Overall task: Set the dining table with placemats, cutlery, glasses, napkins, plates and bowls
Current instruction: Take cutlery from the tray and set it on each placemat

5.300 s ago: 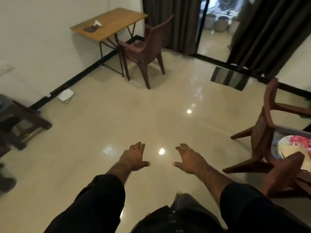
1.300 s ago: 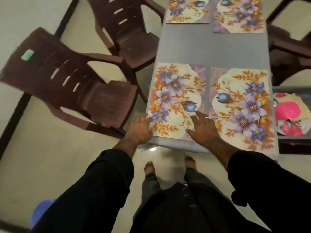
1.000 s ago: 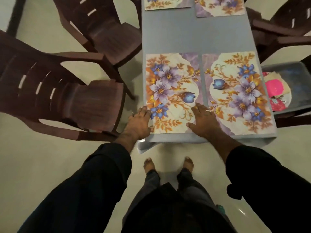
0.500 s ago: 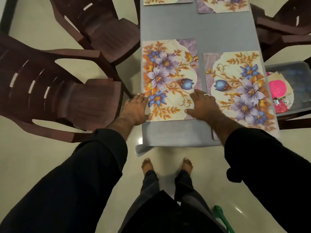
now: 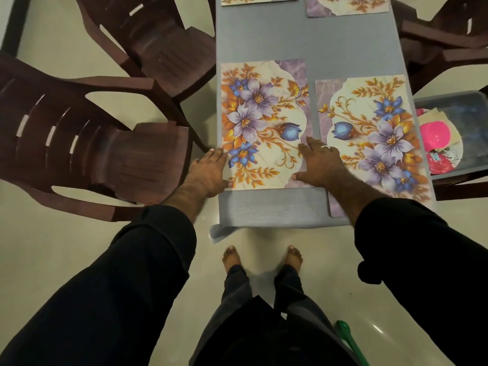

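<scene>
A person stands barefoot at the near end of a table (image 5: 303,43) draped in grey cloth, both hands flat on a floral placemat (image 5: 261,122). The left hand (image 5: 208,173) lies with straight fingers along the mat's left edge at its near corner; the right hand (image 5: 320,162), a ring on one finger, presses flat on the mat's right edge, gripping nothing. A second placemat (image 5: 375,133) lies just beside it to the right, set nearer the table's end, with the right forearm crossing it. Two more mats (image 5: 346,5) show at the far end. Brown plastic chairs (image 5: 105,143) stand to the left; a grey tub (image 5: 464,120) holding plates (image 5: 435,138) sits at right
</scene>
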